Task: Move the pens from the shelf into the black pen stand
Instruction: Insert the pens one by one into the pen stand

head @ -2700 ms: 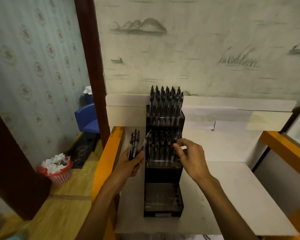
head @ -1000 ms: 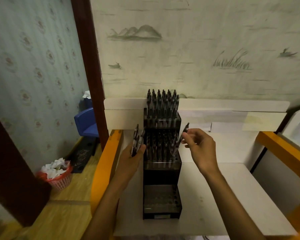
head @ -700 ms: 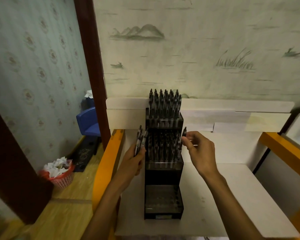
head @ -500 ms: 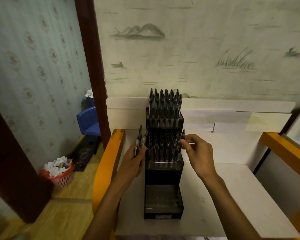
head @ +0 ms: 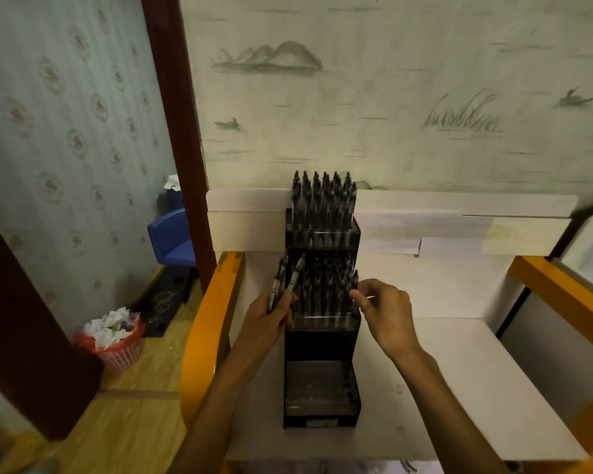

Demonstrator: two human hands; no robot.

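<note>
Head view: a spare bunch of pens [head: 283, 283] is gripped in the left hand [head: 269, 318], just left of the black pen stand [head: 322, 350]. One pen [head: 354, 285] is pinched by the right hand [head: 384, 311] at the middle tier's right edge, probably being slotted in. Pushing it down and feeding the next is called for. Which hole is hard to make out.

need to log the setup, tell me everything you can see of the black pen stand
The black pen stand is a tall, stepped rack of three tiers, plastic by its look, upright on the white shelf. Top and middle tiers are crowded with upright dark pens; the bottom tier's holes look empty. The right hand pinches a pen at the middle tier's right edge.
</note>
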